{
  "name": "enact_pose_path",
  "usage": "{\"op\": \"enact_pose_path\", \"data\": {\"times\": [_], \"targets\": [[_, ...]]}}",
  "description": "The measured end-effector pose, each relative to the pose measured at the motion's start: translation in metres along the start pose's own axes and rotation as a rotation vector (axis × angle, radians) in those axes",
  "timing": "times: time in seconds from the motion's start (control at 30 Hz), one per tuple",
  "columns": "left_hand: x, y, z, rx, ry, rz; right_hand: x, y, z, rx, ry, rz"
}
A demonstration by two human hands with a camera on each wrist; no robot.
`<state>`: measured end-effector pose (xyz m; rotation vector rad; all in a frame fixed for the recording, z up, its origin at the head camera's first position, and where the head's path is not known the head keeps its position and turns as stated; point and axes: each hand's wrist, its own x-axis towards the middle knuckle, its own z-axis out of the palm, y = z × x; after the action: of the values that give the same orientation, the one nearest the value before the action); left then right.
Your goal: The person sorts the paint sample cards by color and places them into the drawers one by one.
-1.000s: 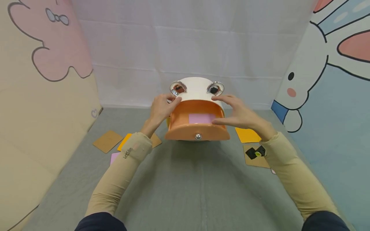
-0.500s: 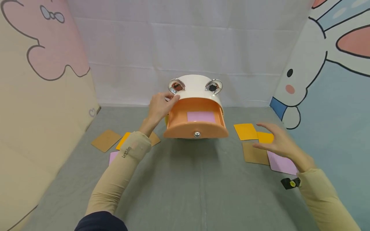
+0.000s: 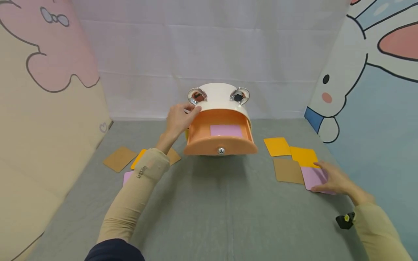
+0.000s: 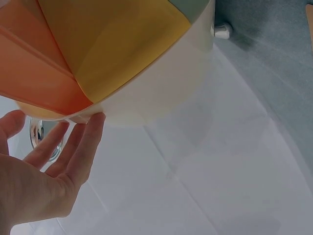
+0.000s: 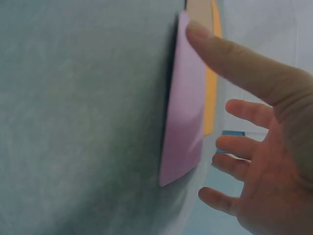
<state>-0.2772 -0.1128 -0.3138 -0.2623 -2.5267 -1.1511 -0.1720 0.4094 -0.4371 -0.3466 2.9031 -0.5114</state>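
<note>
A white, frog-like box [image 3: 218, 93] with two shiny round eyes stands at the back middle. Its orange drawer [image 3: 220, 146] with a silver knob is pulled out, and a pink card [image 3: 226, 130] lies inside. My left hand [image 3: 179, 119] rests on the box's left side by one eye, its fingertips against the white wall [image 4: 156, 90] in the left wrist view. My right hand [image 3: 334, 179] is spread over a pink card [image 3: 311, 176] on the right. In the right wrist view the thumb lies at this pink card [image 5: 183, 112], the other fingers apart from it.
Yellow cards [image 3: 277, 146] and a brown card [image 3: 288, 171] lie by the right-hand pink card. On the left are a brown card [image 3: 120, 159], a yellow one [image 3: 138, 159] and a pink one [image 3: 127, 177], partly behind my left sleeve. A white curtain [image 3: 209, 47] hangs behind.
My right hand has left the box's right side and moved right and down to the pink card. The left hand stays at the box.
</note>
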Motion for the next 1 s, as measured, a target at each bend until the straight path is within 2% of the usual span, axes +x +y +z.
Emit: {"op": "enact_pose_path", "data": {"times": [0.17,0.4,0.67,1.0], "targets": [[-0.0002,0.0002,-0.0029,-0.013,-0.016,-0.006,0.0000,0.0091,0.0009,0.025,-0.058,0.006],[-0.0002,0.0005,-0.0029,-0.018,-0.028,-0.025,-0.0024,0.0094,0.0009,0.031,-0.122,0.044],[-0.0009,0.0020,-0.0032,-0.010,-0.029,-0.021,-0.0039,0.0070,0.0031,-0.019,-0.105,0.088],[-0.0018,0.0034,-0.0046,-0.006,-0.024,-0.015,-0.0066,0.0019,0.0009,-0.052,-0.062,0.094]]}}
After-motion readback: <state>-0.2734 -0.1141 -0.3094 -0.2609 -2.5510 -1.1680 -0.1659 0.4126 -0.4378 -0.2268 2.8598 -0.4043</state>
